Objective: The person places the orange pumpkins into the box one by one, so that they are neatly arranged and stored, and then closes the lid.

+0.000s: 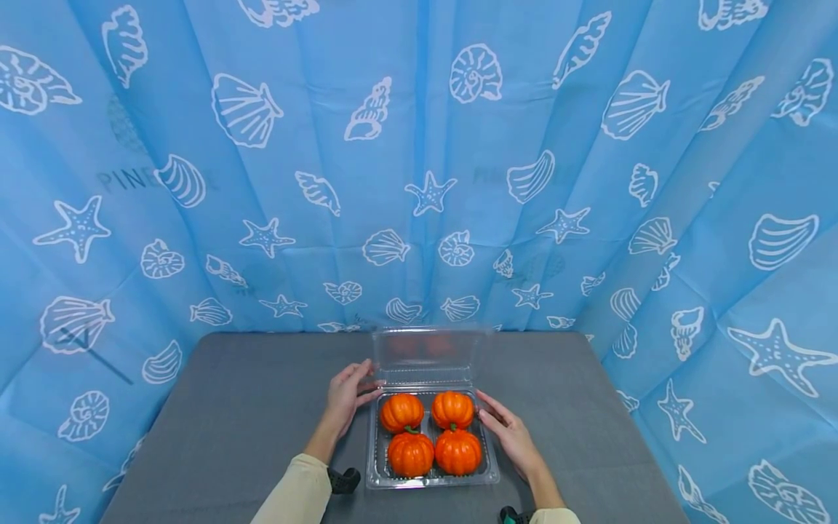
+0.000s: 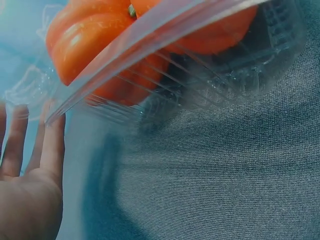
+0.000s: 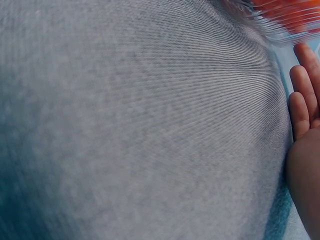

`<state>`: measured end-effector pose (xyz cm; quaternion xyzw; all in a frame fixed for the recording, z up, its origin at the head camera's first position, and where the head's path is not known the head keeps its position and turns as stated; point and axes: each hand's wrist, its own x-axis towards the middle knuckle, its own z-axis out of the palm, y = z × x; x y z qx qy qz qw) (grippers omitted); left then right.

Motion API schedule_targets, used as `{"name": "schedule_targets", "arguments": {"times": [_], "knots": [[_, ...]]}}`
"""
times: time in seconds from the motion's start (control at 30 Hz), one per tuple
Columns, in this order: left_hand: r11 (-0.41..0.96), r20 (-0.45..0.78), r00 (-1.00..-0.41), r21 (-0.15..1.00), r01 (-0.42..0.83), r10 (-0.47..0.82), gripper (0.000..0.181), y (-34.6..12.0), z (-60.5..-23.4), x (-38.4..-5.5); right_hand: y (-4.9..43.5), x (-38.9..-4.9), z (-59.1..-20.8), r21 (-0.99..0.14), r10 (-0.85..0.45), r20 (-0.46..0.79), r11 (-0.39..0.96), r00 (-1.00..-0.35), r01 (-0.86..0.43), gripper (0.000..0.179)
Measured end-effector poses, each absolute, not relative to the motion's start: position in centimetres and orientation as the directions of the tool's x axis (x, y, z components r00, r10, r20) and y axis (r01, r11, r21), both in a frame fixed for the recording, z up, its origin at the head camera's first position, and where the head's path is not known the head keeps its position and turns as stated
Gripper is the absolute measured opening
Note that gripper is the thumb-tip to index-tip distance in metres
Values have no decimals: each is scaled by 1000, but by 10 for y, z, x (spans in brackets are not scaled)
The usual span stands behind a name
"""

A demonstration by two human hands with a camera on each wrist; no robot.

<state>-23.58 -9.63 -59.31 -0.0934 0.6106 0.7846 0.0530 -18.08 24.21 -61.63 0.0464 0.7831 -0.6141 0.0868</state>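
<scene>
A clear plastic clamshell box (image 1: 378, 482) sits on the table with its lid (image 1: 425, 375) raised at the far side. Several small orange pumpkins (image 1: 457, 453) fill its base in two rows, some showing green stems. My left hand (image 1: 345, 400) is at the box's back left corner, fingers extended, fingertips right at the edge near the hinge. In the left wrist view its straight fingers (image 2: 52, 145) meet the clear plastic edge. Along the right side, my right hand (image 1: 513, 437) lies with extended fingers close against the box wall, its fingertips partly cut off in the right wrist view.
A grey cloth-covered table (image 1: 262, 393) spreads around the box. Behind it and on both sides hangs a blue curtain (image 1: 419, 145) printed with white shells and starfish. Dark bands (image 1: 344, 480) sit at both wrists, below cream sleeves (image 1: 294, 491).
</scene>
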Motion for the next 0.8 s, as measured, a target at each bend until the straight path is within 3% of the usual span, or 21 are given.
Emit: {"name": "schedule_targets", "arguments": {"times": [0.43,0.8], "knots": [[-313,-196,-981,933,-180,-19,19,-95,-596,-234,242,-180,-618,-951,-18,-185,255,-983,174,51],[-246,-215,-975,943,-224,63,39,-101,-600,-232,244,-179,-618,-959,-18,-154,245,-988,145,53]]}}
